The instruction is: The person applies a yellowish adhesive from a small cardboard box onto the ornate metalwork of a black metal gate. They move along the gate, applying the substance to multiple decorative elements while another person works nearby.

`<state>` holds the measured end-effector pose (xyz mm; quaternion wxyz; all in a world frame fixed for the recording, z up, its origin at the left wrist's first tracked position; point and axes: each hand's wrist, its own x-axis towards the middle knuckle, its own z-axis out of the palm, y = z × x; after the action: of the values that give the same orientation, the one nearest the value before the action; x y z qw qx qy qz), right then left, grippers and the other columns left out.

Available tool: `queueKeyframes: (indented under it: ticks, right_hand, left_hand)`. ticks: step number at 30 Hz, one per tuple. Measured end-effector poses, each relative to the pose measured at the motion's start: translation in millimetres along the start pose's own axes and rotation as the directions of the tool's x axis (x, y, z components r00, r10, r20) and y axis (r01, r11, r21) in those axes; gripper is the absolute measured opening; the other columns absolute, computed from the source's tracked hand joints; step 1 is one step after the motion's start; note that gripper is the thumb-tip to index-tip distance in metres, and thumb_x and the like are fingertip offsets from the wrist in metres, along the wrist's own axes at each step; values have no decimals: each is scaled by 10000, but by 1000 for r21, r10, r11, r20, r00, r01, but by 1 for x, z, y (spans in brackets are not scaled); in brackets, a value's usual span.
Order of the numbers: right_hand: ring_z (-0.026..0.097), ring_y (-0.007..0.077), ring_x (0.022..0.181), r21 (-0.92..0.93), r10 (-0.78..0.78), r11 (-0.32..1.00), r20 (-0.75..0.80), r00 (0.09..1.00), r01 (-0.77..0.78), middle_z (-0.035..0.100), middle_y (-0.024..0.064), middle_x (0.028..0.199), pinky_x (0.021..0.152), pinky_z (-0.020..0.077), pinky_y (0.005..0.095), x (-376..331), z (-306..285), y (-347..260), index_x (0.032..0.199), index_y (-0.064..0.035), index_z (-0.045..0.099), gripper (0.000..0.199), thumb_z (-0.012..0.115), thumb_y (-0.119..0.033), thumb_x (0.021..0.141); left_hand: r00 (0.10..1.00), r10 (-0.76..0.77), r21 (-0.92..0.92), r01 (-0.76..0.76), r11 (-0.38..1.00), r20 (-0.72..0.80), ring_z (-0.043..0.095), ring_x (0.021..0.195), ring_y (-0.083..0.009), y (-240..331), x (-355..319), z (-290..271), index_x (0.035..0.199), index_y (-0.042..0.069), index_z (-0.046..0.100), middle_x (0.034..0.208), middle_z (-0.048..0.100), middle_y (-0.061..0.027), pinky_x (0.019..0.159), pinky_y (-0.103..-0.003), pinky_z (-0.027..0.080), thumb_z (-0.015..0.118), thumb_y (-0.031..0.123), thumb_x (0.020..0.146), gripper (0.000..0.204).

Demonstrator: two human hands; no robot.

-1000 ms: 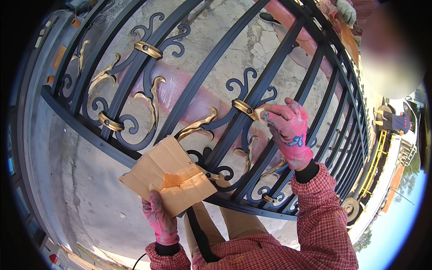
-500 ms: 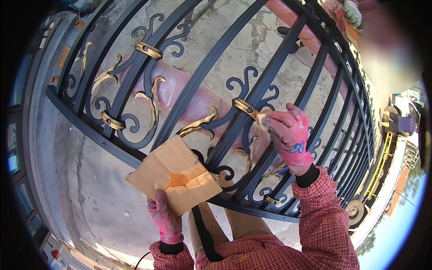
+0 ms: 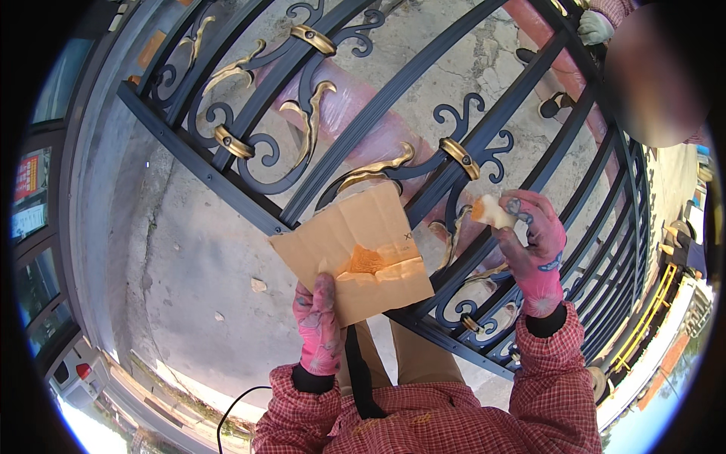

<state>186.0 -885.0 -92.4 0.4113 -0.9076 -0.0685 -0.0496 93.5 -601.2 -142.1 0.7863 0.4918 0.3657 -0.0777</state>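
My left hand (image 3: 318,321), in a pink patterned glove, grips a folded piece of cardboard (image 3: 314,240) by its lower edge, thumb on top. A wet orange-gold paint patch (image 3: 366,262) lies on the cardboard. Between the thumb and fingers of my right hand (image 3: 538,253), gloved the same way, is a small white sponge (image 3: 495,212) with an orange-gold tip. The sponge is held above a dark metal railing (image 3: 386,107), to the right of a gold band (image 3: 460,158). Gold leaf scrolls (image 3: 308,113) decorate the railing; the cardboard hides part of one.
Beneath the bars lies a pinkish plastic-wrapped bundle (image 3: 344,106) on cracked concrete (image 3: 219,280). Another person's gloved hand (image 3: 595,28) shows at the far right, beyond the railing. Glazed doors (image 3: 38,265) line the left side. A vehicle with a yellow ladder (image 3: 650,306) stands at the right.
My right hand has drawn the sponge back from beside the gold band, where it was touching or close. The cardboard has come nearer to the sponge. The whole view has shifted.
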Motion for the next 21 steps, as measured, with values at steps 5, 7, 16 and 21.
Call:
queueKeyframes:
  ticks: [5, 7, 16, 21]
  right_hand:
    - [631, 279, 844, 35, -103, 994, 167, 981, 99, 635, 93, 957, 718, 506, 359, -11, 10, -54, 973, -48, 610, 365, 751, -24, 637]
    - [609, 290, 815, 51, -203, 979, 194, 960, 197, 616, 84, 924, 692, 481, 379, -13, 27, -66, 944, -63, 615, 361, 739, -46, 604]
    - [576, 265, 765, -247, -136, 945, 300, 944, 215, 595, 62, 857, 700, 455, 383, -34, 41, -84, 861, -102, 616, 330, 704, -90, 544]
    - [604, 287, 787, -284, 172, 943, -35, 984, -175, 630, 98, 876, 711, 478, 378, -38, 14, -44, 894, -66, 657, 309, 710, -58, 590]
  left_hand:
    - [996, -10, -27, 13, 1000, 83, 590, 978, -137, -8, -11, 11, 1222, 69, 502, 1128, 588, -43, 860, -300, 496, 549, 193, 946, 306]
    - [994, -15, -40, 19, 999, 104, 586, 969, -129, -6, -15, 19, 1215, 62, 512, 1114, 589, -36, 855, -293, 489, 555, 199, 945, 307]
    - [983, -29, -20, 34, 999, 182, 575, 943, -107, -4, -18, -11, 1189, 58, 534, 1076, 594, -10, 830, -274, 476, 565, 204, 941, 289]
    - [997, -11, 28, 9, 1000, 79, 582, 896, -109, 6, -6, -46, 1182, 59, 535, 1068, 597, -13, 791, -273, 491, 571, 173, 932, 277]
